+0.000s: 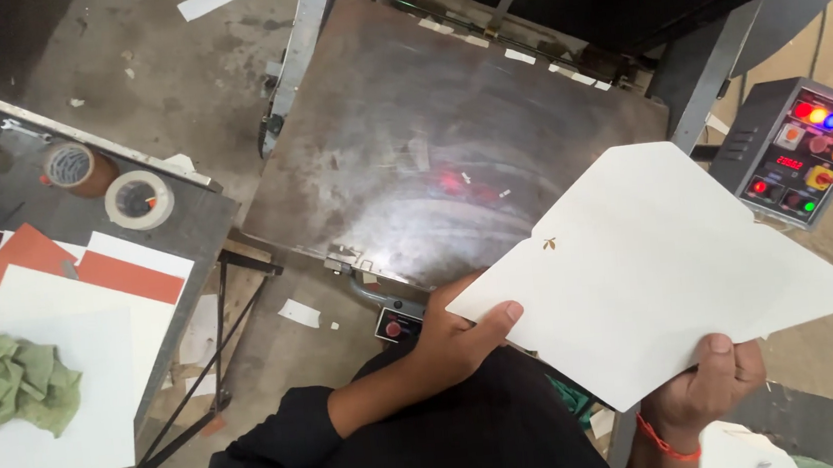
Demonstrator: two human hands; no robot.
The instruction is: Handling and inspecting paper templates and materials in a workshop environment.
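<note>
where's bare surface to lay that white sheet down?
Both hands, left hand and right hand, hold the white sheet. The metal plate is bare apart from small paper scraps near its far edge. The side table is crowded: tape rolls, paper stacks, green rag.

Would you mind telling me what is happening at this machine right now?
A person holds a white die-cut card sheet in both bare hands, left hand on its left edge and right hand on its lower edge, above the press's bare metal plate. A lit control box stands to the right.
</note>
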